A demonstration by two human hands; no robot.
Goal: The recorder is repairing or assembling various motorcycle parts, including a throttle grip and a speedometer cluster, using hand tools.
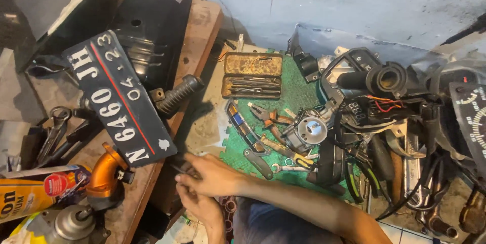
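2 hands meet at the edge of the wooden bench [152,183], the right hand [215,177] and left hand [200,206] both curled around a small dark part [181,169], best kept pinched firmly close over the green mat [298,97].

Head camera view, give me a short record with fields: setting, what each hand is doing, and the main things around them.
setting: cluttered workbench with a green mat against a pale wall
right hand: reaches left across the bench edge, fingers on a small dark part that is too small to identify
left hand: just below the right hand, touching it
near the hands: black number plate, orange curved pipe
on mat: carburetor, pliers, open rusty tool tin, spanners
right side: tangled motorcycle handlebar switchgear and wiring
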